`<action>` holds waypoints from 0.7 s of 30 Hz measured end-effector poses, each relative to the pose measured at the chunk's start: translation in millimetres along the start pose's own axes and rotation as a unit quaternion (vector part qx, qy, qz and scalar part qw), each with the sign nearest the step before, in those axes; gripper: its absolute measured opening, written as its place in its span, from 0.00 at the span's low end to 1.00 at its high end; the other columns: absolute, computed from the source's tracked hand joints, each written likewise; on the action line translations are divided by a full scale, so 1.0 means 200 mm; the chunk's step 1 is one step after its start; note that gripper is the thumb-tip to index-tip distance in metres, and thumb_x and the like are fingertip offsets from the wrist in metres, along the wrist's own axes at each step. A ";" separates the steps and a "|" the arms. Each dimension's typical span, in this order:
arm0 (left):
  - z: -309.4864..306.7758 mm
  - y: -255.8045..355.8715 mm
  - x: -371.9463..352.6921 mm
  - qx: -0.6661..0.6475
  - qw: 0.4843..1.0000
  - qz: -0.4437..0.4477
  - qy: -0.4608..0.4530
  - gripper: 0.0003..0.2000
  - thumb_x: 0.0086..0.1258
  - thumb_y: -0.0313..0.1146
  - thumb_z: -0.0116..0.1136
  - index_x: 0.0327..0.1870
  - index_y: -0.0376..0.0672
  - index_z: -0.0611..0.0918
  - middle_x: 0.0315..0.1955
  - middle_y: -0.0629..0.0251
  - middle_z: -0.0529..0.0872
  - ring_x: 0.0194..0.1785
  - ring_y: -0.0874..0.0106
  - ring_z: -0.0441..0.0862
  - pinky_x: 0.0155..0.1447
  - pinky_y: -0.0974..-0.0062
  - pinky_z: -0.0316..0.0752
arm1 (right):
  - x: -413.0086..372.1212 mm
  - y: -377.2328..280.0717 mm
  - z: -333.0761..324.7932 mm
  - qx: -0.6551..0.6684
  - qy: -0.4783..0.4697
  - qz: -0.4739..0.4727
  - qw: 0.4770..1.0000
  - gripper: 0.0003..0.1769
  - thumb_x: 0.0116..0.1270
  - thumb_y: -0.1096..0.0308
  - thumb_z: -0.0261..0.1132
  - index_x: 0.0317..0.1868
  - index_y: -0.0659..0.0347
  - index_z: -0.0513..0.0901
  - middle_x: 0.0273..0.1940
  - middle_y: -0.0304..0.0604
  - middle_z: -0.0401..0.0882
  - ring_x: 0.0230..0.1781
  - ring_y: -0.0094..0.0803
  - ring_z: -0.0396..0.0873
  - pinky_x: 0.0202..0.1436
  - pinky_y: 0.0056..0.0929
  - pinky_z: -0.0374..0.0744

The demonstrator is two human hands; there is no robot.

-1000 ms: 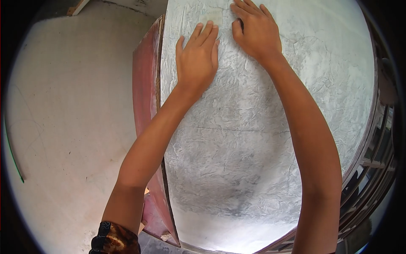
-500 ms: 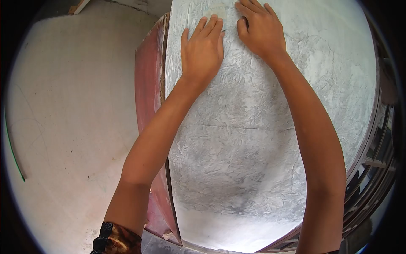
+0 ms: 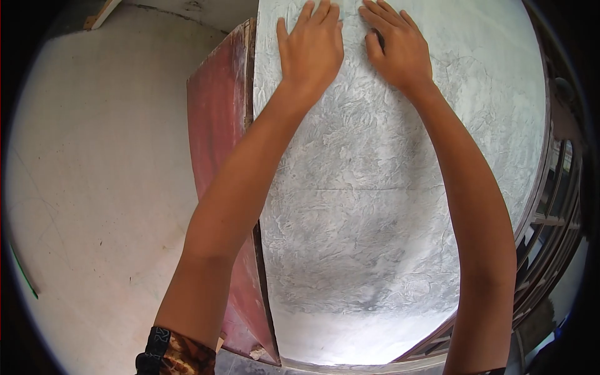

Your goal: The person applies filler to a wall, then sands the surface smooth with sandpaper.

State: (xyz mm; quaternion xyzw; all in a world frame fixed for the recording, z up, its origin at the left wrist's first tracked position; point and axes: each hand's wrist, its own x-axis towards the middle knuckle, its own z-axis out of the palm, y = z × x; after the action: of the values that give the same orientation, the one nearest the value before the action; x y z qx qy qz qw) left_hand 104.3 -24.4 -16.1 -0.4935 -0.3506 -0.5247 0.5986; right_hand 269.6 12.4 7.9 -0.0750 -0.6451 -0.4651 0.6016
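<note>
A large grey-white surface [image 3: 356,231] with a wrinkled, creased texture fills the middle of the view. My left hand [image 3: 310,53] lies flat against its upper left part, fingers stretched toward the top edge of the frame. Just to its right, my right hand [image 3: 403,53] rests on the same surface with long fingers leaning up and left. Its thumb stands apart from the forefinger, with a dark gap between them. A thin horizontal crease crosses the surface below both hands.
Along the left edge of the wrinkled surface stands a worn red board [image 3: 215,112]. Beyond it is a plain beige wall [image 3: 106,156]. A green strip [image 3: 24,275] shows at far left. Dark window slats [image 3: 550,206] curve along the right side.
Both hands have shifted slightly right in the view, the left also upward. A pale lettered patch seen at my left fingertips earlier is now out of view.
</note>
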 end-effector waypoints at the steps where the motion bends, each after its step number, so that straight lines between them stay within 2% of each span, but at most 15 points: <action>1: 0.02 -0.02 0.09 0.010 0.999 -0.021 -0.035 0.17 0.79 0.35 0.59 0.65 0.46 0.84 0.69 0.67 0.83 0.74 0.64 0.76 0.76 0.39 0.63 | 0.00 0.00 0.00 0.005 -0.001 0.005 1.000 0.24 0.65 0.75 0.59 0.61 0.72 0.83 0.68 0.59 0.80 0.74 0.55 0.74 0.80 0.54 0.68; 2: 0.05 -0.04 0.11 0.006 0.999 -0.021 -0.035 0.17 0.79 0.35 0.59 0.65 0.46 0.84 0.69 0.67 0.83 0.74 0.64 0.76 0.76 0.39 0.63 | 0.00 0.00 0.00 0.001 -0.003 0.005 1.000 0.24 0.65 0.75 0.59 0.61 0.72 0.83 0.68 0.59 0.80 0.74 0.55 0.74 0.80 0.54 0.68; 4: 0.08 -0.05 0.12 -0.034 0.997 0.020 0.067 0.18 0.84 0.33 0.48 0.63 0.32 0.84 0.66 0.48 0.83 0.72 0.49 0.77 0.76 0.44 0.67 | 0.00 -0.01 0.00 -0.007 -0.002 0.005 1.000 0.24 0.65 0.74 0.58 0.62 0.72 0.83 0.69 0.59 0.79 0.74 0.54 0.73 0.80 0.54 0.67; 5: 0.08 -0.03 0.03 -0.035 0.997 0.021 0.067 0.18 0.84 0.33 0.48 0.63 0.32 0.84 0.66 0.48 0.83 0.72 0.49 0.77 0.76 0.44 0.67 | 0.00 -0.01 -0.01 -0.009 -0.002 0.006 1.000 0.24 0.65 0.74 0.58 0.62 0.72 0.83 0.69 0.59 0.79 0.74 0.54 0.73 0.80 0.54 0.67; 7: 0.01 0.03 -0.19 -0.014 0.998 0.039 0.042 0.16 0.80 0.33 0.57 0.64 0.44 0.85 0.67 0.62 0.85 0.74 0.60 0.78 0.73 0.39 0.67 | 0.00 -0.01 0.00 0.000 -0.005 0.018 1.000 0.24 0.66 0.74 0.58 0.62 0.72 0.83 0.70 0.58 0.79 0.75 0.53 0.72 0.81 0.53 0.66; 10: -0.01 0.02 -0.21 -0.034 0.998 0.046 0.039 0.15 0.80 0.33 0.57 0.63 0.44 0.85 0.67 0.62 0.85 0.73 0.59 0.78 0.73 0.40 0.68 | 0.00 0.00 0.00 -0.008 -0.008 0.008 1.000 0.25 0.66 0.73 0.58 0.63 0.72 0.82 0.70 0.58 0.78 0.76 0.52 0.72 0.81 0.52 0.66; 12: 0.03 -0.02 -0.03 -0.031 0.997 0.043 0.054 0.16 0.80 0.34 0.57 0.64 0.44 0.85 0.67 0.62 0.85 0.73 0.58 0.78 0.73 0.40 0.68 | 0.00 0.00 0.00 -0.010 -0.014 0.013 1.000 0.25 0.66 0.74 0.58 0.63 0.72 0.82 0.70 0.58 0.78 0.76 0.52 0.71 0.81 0.52 0.66; 14: 0.06 -0.06 0.12 -0.058 0.997 0.030 0.040 0.18 0.84 0.32 0.48 0.63 0.31 0.84 0.66 0.48 0.83 0.72 0.48 0.77 0.76 0.44 0.67 | 0.00 -0.01 0.00 -0.010 -0.018 0.016 1.000 0.25 0.66 0.74 0.58 0.63 0.72 0.82 0.71 0.58 0.78 0.76 0.52 0.71 0.81 0.52 0.66; 15: 0.06 -0.06 0.13 -0.057 0.997 0.034 0.048 0.17 0.83 0.31 0.48 0.63 0.30 0.83 0.66 0.47 0.83 0.72 0.48 0.77 0.76 0.45 0.67 | 0.00 0.00 0.00 -0.012 -0.017 0.017 1.000 0.25 0.66 0.74 0.58 0.64 0.72 0.82 0.71 0.58 0.78 0.76 0.52 0.71 0.82 0.52 0.66; 16: 0.07 -0.05 0.09 -0.056 0.997 0.032 0.048 0.17 0.83 0.31 0.48 0.63 0.30 0.83 0.66 0.47 0.83 0.72 0.48 0.77 0.76 0.45 0.67 | 0.00 0.00 0.00 -0.013 -0.019 0.018 1.000 0.25 0.66 0.74 0.59 0.64 0.72 0.82 0.70 0.57 0.78 0.76 0.52 0.71 0.82 0.52 0.65; 18: 0.05 -0.01 -0.06 -0.032 0.997 0.056 0.051 0.16 0.79 0.34 0.57 0.64 0.44 0.85 0.67 0.62 0.85 0.73 0.57 0.78 0.74 0.41 0.68 | -0.01 0.00 0.01 -0.006 -0.017 0.014 1.000 0.25 0.66 0.73 0.59 0.64 0.72 0.82 0.70 0.57 0.78 0.76 0.52 0.71 0.82 0.52 0.66; 21: -0.01 0.05 -0.25 -0.049 0.998 0.038 0.027 0.16 0.79 0.34 0.57 0.63 0.42 0.85 0.66 0.61 0.85 0.72 0.57 0.79 0.74 0.43 0.69 | -0.01 0.01 0.01 -0.001 -0.008 0.009 1.000 0.25 0.66 0.73 0.59 0.63 0.72 0.82 0.70 0.57 0.78 0.76 0.52 0.71 0.81 0.52 0.66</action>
State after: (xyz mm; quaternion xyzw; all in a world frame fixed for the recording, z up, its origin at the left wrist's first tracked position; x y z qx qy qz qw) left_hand 103.5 -11.9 -65.4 -0.5213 -0.2889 -0.5311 0.6023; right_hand 269.7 15.5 7.4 -0.0851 -0.6491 -0.4597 0.6001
